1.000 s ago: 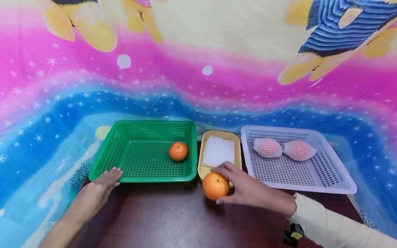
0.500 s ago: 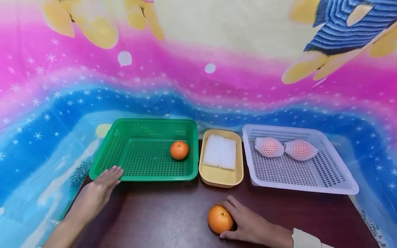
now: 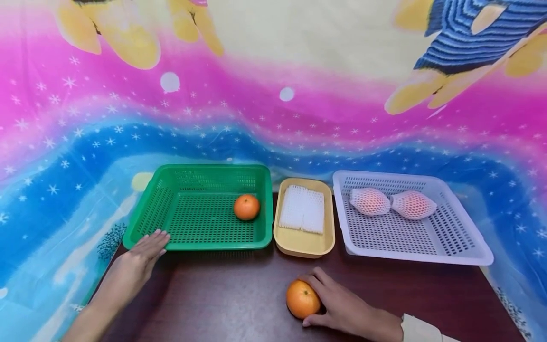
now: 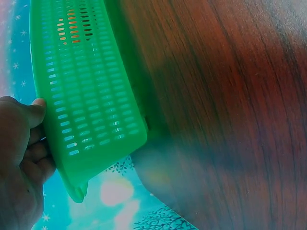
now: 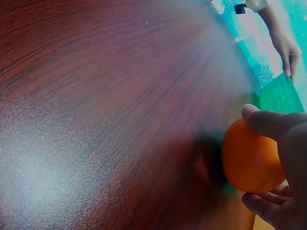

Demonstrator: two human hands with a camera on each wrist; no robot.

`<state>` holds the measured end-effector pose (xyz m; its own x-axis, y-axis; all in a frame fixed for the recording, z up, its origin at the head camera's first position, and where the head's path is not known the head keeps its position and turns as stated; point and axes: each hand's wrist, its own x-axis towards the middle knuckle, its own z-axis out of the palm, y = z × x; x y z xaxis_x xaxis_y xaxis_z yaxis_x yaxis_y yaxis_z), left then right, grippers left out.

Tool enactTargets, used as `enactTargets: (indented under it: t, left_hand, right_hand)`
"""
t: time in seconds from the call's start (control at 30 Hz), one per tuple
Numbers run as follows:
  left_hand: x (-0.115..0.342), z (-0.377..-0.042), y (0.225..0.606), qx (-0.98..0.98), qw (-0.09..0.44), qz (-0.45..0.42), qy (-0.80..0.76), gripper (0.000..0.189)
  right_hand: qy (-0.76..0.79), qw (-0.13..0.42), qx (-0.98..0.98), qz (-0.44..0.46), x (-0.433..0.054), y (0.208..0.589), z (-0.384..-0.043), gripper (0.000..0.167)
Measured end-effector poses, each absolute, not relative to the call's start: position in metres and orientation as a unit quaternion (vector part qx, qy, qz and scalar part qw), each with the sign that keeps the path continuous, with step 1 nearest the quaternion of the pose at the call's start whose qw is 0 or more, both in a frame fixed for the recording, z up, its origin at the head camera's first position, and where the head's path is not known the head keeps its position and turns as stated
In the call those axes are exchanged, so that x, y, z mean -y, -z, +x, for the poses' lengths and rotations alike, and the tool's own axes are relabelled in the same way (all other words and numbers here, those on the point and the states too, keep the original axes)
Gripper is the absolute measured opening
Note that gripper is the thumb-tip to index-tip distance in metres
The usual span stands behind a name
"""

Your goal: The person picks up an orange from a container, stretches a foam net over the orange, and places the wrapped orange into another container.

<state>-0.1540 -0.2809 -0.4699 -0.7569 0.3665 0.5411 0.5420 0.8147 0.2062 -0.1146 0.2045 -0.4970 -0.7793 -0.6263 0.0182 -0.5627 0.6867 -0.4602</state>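
In the head view my right hand (image 3: 342,306) grips an orange (image 3: 301,300) low over the front of the dark table. The right wrist view shows the thumb on one side of the orange (image 5: 252,158) and fingers on the other. My left hand (image 3: 136,259) holds the near left rim of a green basket (image 3: 213,246), fingers over the rim and thumb outside. A second orange (image 3: 246,207) lies in that basket's right end. White foam net sleeves (image 3: 302,209) lie flat in a yellow tray (image 3: 304,247).
At the right stands a white basket (image 3: 410,256) with two net-wrapped fruits (image 3: 413,205) inside. The three containers stand in a row along the back of the dark wood table (image 3: 213,294). A printed cloth (image 3: 256,114) hangs behind.
My right hand has brought the orange from the yellow tray's front edge toward the table's front, and has barely moved since the half-second-ago frame. The left hand stays on the green basket.
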Motion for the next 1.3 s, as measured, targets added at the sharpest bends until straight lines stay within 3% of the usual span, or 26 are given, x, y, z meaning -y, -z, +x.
enactTargets:
  t: [0.87, 1.3]
  left_hand:
    - [0.28, -0.154, 0.468, 0.923, 0.242, -0.244, 0.175, 0.053]
    - [0.28, -0.152, 0.465, 0.936, 0.212, -0.231, 0.162, 0.051]
  right_hand:
    - [0.206, 0.046, -0.924, -0.318, -0.204, 0.491, -0.115, 0.089]
    - [0.187, 0.005, -0.925, -0.331, -0.195, 0.461, -0.137, 0.068]
